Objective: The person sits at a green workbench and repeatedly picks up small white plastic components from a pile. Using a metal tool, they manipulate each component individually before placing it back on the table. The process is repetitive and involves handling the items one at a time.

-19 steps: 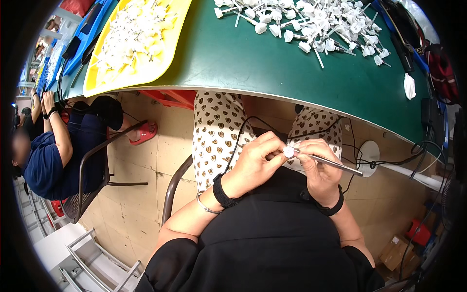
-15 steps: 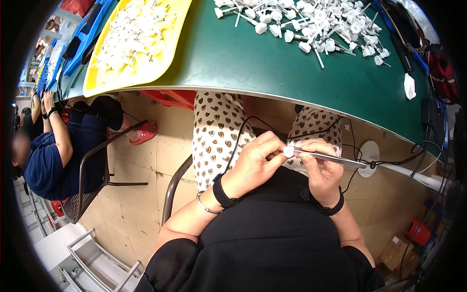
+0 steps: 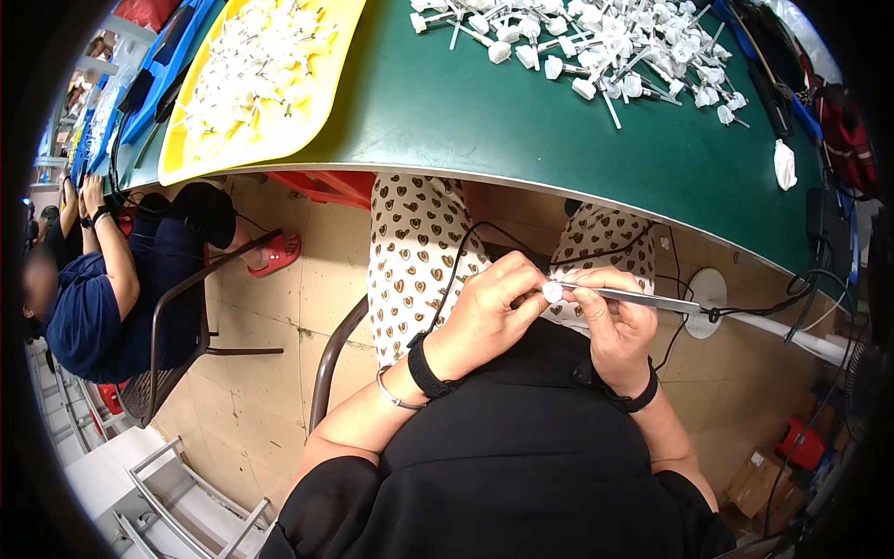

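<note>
Over my lap, my left hand (image 3: 498,303) pinches a small white plastic part (image 3: 552,293) between thumb and fingertips. My right hand (image 3: 615,321) is closed round a slim grey metal tool that looks like tweezers (image 3: 666,303). Its narrow end points left at the white part, and its broader end sticks out to the right past my fingers. My two hands are close together, with fingertips almost meeting at the part. Fingers hide most of the part and the tool's tip, so I cannot tell whether they touch.
On the green table (image 3: 447,130) lies a pile of white parts with metal pins (image 3: 633,47). A yellow tray (image 3: 317,140) at the left holds similar pieces. One white piece (image 3: 784,165) sits apart at right. A co-worker (image 3: 93,307) sits on a chair at far left.
The tweezers have turned slightly in my right hand, their broad end now a little higher. My left hand keeps its pinch on the white part.
</note>
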`<state>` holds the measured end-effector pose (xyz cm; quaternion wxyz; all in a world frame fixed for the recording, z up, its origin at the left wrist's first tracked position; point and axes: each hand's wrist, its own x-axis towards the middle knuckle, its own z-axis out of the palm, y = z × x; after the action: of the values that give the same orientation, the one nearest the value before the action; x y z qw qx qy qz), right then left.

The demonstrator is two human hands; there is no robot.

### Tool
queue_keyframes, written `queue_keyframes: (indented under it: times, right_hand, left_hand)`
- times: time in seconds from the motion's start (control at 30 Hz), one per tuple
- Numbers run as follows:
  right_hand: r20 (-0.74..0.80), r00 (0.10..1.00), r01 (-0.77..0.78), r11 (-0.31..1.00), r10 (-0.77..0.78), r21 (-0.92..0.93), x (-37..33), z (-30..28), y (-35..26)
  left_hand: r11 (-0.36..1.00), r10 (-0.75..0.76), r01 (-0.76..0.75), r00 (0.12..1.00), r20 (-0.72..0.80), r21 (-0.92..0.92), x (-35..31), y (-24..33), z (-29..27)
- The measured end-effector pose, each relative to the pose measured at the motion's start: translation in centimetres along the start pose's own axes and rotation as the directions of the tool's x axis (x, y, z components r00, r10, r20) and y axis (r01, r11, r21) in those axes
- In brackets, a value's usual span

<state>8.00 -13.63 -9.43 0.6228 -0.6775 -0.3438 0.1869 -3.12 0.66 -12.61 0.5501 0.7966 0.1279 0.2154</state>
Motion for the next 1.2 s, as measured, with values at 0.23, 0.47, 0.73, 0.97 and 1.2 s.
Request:
queue_keyframes:
  times: [0.23,0.47,0.73,0.97,1.2]
  right_hand:
    - [-0.011,1.000,-0.002,1.000,0.002,0.014,-0.01,0.04,-0.10]
    - [-0.011,1.000,0.004,1.000,-0.004,-0.006,0.01,0.00,-0.10]
    - [0.030,0.999,-0.011,1.000,0.012,-0.003,0.04,-0.18,-0.23]
    - [0.036,0.999,-0.011,0.997,0.008,0.072,0.16,-0.33,-0.34]
    - [0.025,1.000,0.000,1.000,-0.001,0.018,0.17,-0.24,-0.49]
  left_hand:
    - [1.000,-0.006,0.006,1.000,0.005,-0.004,-0.01,0.16,-0.06]
    - [1.000,-0.009,0.009,1.000,0.011,-0.008,-0.07,0.05,-0.01]
    - [1.000,0.005,-0.005,1.000,0.013,0.015,-0.08,-0.02,-0.04]
    - [1.000,0.009,-0.009,1.000,0.008,0.011,-0.06,0.02,-0.02]
    - [1.000,-0.003,0.003,1.000,0.008,0.008,-0.05,0.17,-0.01]
